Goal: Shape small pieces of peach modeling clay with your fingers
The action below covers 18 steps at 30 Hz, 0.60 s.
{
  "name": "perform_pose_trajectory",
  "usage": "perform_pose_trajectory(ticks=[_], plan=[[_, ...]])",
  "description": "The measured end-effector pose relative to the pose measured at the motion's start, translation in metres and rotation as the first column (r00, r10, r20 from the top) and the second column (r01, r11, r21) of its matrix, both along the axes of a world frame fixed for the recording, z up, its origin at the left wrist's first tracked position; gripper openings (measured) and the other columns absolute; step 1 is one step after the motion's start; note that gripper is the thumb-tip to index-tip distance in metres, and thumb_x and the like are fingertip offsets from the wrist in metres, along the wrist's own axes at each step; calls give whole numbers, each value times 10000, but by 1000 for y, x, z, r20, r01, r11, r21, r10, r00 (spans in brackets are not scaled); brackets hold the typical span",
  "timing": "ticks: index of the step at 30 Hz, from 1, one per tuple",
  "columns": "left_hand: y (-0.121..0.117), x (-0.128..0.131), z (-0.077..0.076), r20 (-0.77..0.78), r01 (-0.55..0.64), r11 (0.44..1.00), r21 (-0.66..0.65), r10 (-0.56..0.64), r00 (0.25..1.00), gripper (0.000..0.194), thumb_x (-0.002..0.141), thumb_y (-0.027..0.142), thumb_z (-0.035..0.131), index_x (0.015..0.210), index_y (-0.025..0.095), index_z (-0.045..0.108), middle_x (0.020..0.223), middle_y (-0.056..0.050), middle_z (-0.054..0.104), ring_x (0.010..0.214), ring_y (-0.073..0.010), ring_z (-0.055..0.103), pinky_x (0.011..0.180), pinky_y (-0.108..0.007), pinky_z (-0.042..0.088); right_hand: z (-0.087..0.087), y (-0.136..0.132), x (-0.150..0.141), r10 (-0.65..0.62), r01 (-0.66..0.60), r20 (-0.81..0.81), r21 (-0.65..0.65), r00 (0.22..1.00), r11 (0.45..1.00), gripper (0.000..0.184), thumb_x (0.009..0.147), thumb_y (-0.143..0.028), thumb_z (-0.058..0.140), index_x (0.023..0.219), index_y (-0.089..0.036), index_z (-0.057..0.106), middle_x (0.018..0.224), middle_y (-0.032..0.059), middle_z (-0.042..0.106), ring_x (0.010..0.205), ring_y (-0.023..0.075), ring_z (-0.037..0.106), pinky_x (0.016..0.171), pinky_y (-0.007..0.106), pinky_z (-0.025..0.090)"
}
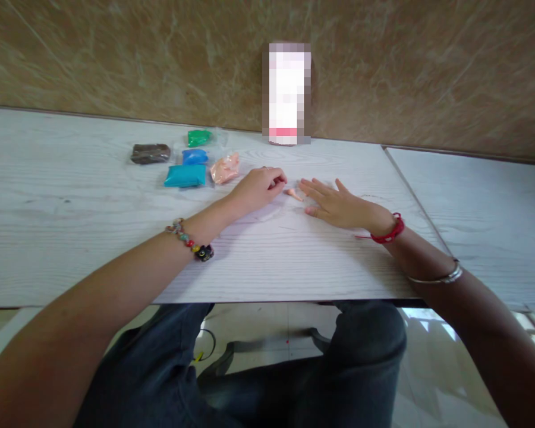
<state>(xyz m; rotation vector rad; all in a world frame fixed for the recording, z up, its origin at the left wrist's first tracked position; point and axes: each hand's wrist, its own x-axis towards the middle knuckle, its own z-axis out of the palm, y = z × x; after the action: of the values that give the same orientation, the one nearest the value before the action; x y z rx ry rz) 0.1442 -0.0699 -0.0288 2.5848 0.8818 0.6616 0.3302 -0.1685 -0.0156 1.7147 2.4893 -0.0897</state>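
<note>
A small peach piece of modelling clay (293, 194), thick at one end and drawn out to a thin tail, lies on the white table between my two hands. Just left of it is my left hand (264, 185), its fingers curled in toward the thumb; whatever they may hold is hidden. My right hand (334, 204) rests palm down on the other side, fingers spread and nothing seen in them. Beyond my left wrist lies a clear packet of peach clay (225, 169), with a teal packet (185, 176) and a blue packet (195, 157) beside it.
A green packet (199, 138) and a brown packet (150, 153) lie farther back on the left. A blurred-out upright object (288, 89) stands at the marbled wall (116, 59). A seam (412, 190) crosses the tabletop (71, 238) on the right.
</note>
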Motion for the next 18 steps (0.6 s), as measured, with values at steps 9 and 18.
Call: perform_pose_trajectory(ticks=[9,18], plan=[[0,-1,0,-5,14,1000,3,-14,1000,175,799,155,483,859,115,642,784,-31,648,685,-104,533,661,-220,388,20,-12,22,27,-34,-38,-211,999,977,705,828,-617,321,1425,-253,229,1485,79,233,1344,329,232,1028,608,250],[1,0,-1,-16,17,1000,21,-17,1000,186,811,171,470,859,115,641,827,-51,662,728,-122,550,680,-238,399,2,-1,14,-91,89,-23,-55,996,994,593,903,-486,208,1432,-221,181,1507,66,167,1367,297,178,1023,611,242]])
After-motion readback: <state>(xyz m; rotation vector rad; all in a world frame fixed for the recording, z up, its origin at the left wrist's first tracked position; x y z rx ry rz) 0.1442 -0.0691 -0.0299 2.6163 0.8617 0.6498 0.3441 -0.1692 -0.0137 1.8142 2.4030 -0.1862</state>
